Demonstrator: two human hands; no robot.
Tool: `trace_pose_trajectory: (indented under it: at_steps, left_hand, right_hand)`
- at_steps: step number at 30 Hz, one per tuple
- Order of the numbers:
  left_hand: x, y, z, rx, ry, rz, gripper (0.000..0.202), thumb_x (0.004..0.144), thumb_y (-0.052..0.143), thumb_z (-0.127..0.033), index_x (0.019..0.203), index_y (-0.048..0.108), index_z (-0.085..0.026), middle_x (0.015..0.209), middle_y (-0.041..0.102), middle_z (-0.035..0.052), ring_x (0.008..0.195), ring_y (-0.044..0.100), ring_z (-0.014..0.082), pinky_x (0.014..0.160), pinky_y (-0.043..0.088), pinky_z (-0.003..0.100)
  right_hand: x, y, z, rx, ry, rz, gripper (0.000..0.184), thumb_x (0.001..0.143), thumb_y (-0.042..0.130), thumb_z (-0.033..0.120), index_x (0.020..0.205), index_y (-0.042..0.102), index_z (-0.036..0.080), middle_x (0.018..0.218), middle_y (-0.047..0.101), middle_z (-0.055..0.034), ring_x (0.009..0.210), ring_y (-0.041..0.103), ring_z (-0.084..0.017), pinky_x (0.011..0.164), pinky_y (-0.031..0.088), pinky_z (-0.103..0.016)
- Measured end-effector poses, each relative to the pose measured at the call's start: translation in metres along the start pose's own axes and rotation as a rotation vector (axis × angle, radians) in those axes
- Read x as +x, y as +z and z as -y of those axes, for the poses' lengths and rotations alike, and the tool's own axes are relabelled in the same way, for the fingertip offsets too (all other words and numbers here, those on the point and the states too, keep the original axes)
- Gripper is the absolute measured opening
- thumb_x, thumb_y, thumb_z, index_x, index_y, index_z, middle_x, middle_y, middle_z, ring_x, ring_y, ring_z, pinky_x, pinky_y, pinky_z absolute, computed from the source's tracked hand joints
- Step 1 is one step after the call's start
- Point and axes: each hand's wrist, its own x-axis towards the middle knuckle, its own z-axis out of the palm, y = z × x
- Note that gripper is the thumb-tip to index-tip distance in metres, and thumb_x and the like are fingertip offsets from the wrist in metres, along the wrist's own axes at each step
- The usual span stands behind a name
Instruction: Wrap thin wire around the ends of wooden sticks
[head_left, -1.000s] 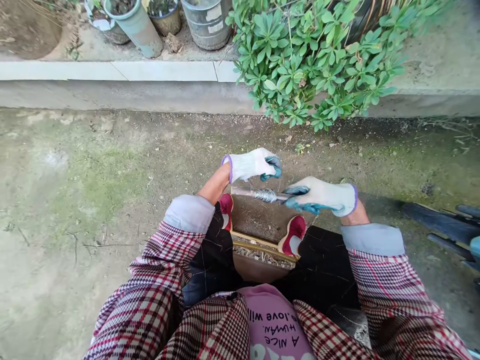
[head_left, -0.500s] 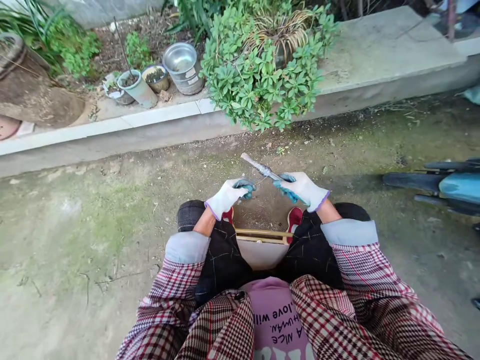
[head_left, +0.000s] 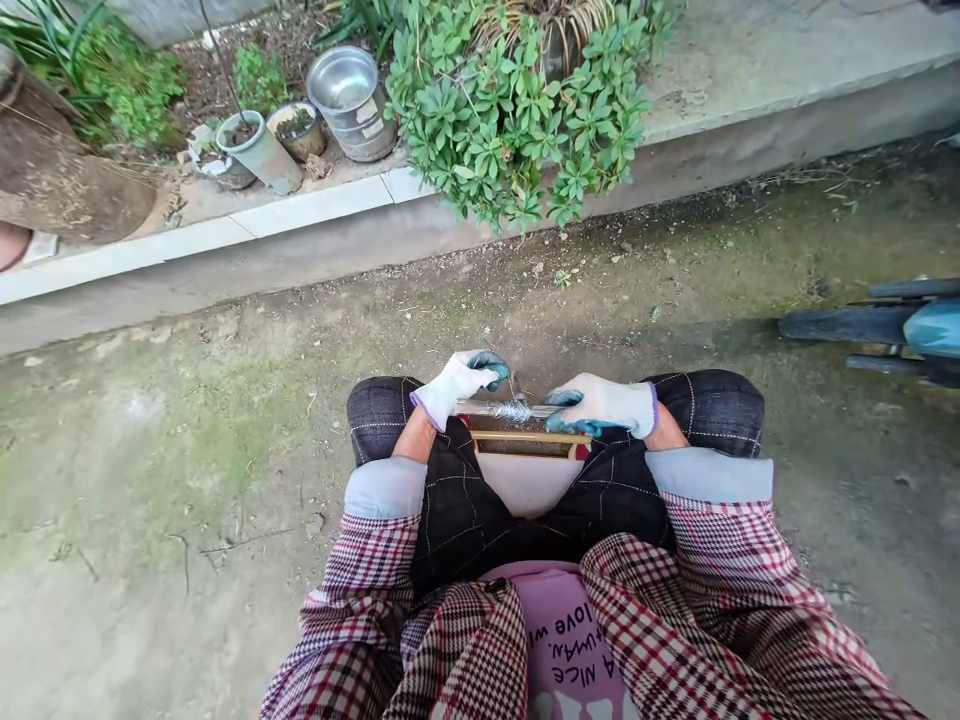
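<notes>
My right hand (head_left: 600,404), in a white glove with a blue-green palm, is closed around one end of a grey rod (head_left: 480,408). The rod lies nearly level above my knees, its far end passing just below my left wrist. Thin silvery wire (head_left: 513,411) is wound around its middle. From this winding a fine strand rises to my left hand (head_left: 466,380), gloved alike, whose fingertips are pinched together on it. The exact grip of the left fingers is partly hidden.
Beneath my legs is a pale seat with a yellowish bar (head_left: 529,437). Ahead runs a raised planter ledge (head_left: 315,210) with several pots, a metal pot (head_left: 349,105) and a leafy shrub (head_left: 517,130). A dark wheel (head_left: 840,324) with blue bodywork stands at the right.
The rod has swung from slanting up and away to nearly level, and has come closer to my body. My left hand has risen slightly above it. The view has shifted a little.
</notes>
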Motion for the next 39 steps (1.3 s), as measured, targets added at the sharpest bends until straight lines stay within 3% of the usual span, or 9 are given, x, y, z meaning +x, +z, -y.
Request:
trace_pose_trajectory:
  at_steps: [3, 8, 12, 15, 18, 23, 27, 30, 39]
  left_hand:
    - [-0.002, -0.004, 0.000, 0.131, 0.026, -0.001, 0.007, 0.072, 0.069, -0.020, 0.077, 0.070, -0.015, 0.073, 0.068, 0.0006, 0.065, 0.056, 0.0119, 0.064, 0.047, 0.023]
    - [-0.003, 0.006, 0.008, 0.594, 0.122, -0.073, 0.011, 0.076, 0.065, -0.018, 0.082, 0.074, -0.019, 0.081, 0.073, 0.0023, 0.077, 0.063, 0.0168, 0.075, 0.049, 0.026]
    - [0.005, 0.021, 0.011, 0.420, 0.169, -0.092, 0.015, 0.078, 0.063, -0.018, 0.086, 0.076, -0.018, 0.083, 0.074, 0.0028, 0.079, 0.064, 0.0170, 0.078, 0.049, 0.027]
    - [0.010, 0.023, 0.012, 0.012, 0.132, -0.142, 0.015, 0.075, 0.066, -0.019, 0.085, 0.075, -0.014, 0.082, 0.074, 0.0034, 0.074, 0.063, 0.0148, 0.075, 0.051, 0.028]
    - [0.013, 0.019, 0.014, -0.282, 0.091, -0.174, 0.017, 0.068, 0.073, -0.023, 0.083, 0.074, -0.013, 0.083, 0.074, 0.0038, 0.071, 0.063, 0.0131, 0.072, 0.053, 0.028]
    - [0.013, 0.012, 0.019, -0.374, 0.094, -0.169, 0.026, 0.063, 0.082, -0.031, 0.079, 0.072, -0.014, 0.083, 0.074, 0.0038, 0.075, 0.064, 0.0137, 0.081, 0.054, 0.032]
    - [0.004, 0.016, 0.019, -0.183, 0.113, 0.069, 0.024, 0.066, 0.081, -0.034, 0.076, 0.074, -0.013, 0.078, 0.074, 0.0045, 0.078, 0.065, 0.0162, 0.082, 0.053, 0.031]
    - [-0.004, 0.020, 0.018, -0.093, 0.087, 0.259, 0.027, 0.068, 0.081, -0.035, 0.081, 0.077, -0.012, 0.081, 0.075, 0.0061, 0.074, 0.064, 0.0158, 0.075, 0.051, 0.029]
    - [-0.003, 0.005, 0.022, -0.287, 0.104, 0.036, 0.031, 0.066, 0.083, -0.036, 0.085, 0.076, -0.012, 0.082, 0.074, 0.0047, 0.068, 0.063, 0.0120, 0.071, 0.050, 0.026]
  right_hand:
    - [0.002, -0.006, -0.010, -0.091, 0.112, 0.029, 0.031, 0.076, 0.070, 0.047, 0.084, 0.075, 0.017, 0.069, 0.064, 0.0019, 0.062, 0.054, -0.014, 0.056, 0.040, -0.025]
    - [0.035, 0.000, -0.026, -0.596, 0.340, -0.048, 0.025, 0.080, 0.065, 0.042, 0.083, 0.074, 0.020, 0.070, 0.067, -0.0015, 0.063, 0.056, -0.016, 0.058, 0.035, -0.028]
    - [0.056, -0.002, -0.030, -0.680, 0.394, -0.237, 0.029, 0.087, 0.059, 0.045, 0.092, 0.074, 0.020, 0.080, 0.072, -0.0056, 0.068, 0.060, -0.018, 0.059, 0.035, -0.030]
    - [0.056, -0.007, -0.030, -0.524, 0.339, -0.437, 0.029, 0.087, 0.061, 0.046, 0.091, 0.072, 0.019, 0.074, 0.069, -0.0035, 0.064, 0.057, -0.016, 0.057, 0.037, -0.028]
    - [0.050, -0.006, -0.025, -0.106, 0.273, -0.545, 0.031, 0.084, 0.067, 0.048, 0.092, 0.071, 0.019, 0.065, 0.062, 0.0014, 0.054, 0.052, -0.013, 0.049, 0.039, -0.025]
    - [0.042, 0.004, -0.014, 0.430, 0.115, -0.460, 0.042, 0.072, 0.080, 0.048, 0.096, 0.073, 0.014, 0.058, 0.059, 0.0028, 0.042, 0.046, -0.009, 0.036, 0.039, -0.022]
    - [0.041, 0.007, -0.013, 0.516, 0.027, -0.341, 0.042, 0.066, 0.086, 0.047, 0.087, 0.073, 0.013, 0.058, 0.062, 0.0007, 0.042, 0.050, -0.009, 0.035, 0.042, -0.021]
    - [0.041, 0.006, -0.014, 0.555, 0.048, -0.436, 0.041, 0.066, 0.088, 0.045, 0.086, 0.073, 0.013, 0.056, 0.061, 0.0019, 0.039, 0.047, -0.008, 0.033, 0.040, -0.020]
    - [0.038, 0.000, -0.009, 0.612, 0.098, -0.488, 0.029, 0.079, 0.081, 0.038, 0.091, 0.073, 0.014, 0.056, 0.060, 0.0037, 0.037, 0.046, -0.007, 0.031, 0.037, -0.019]
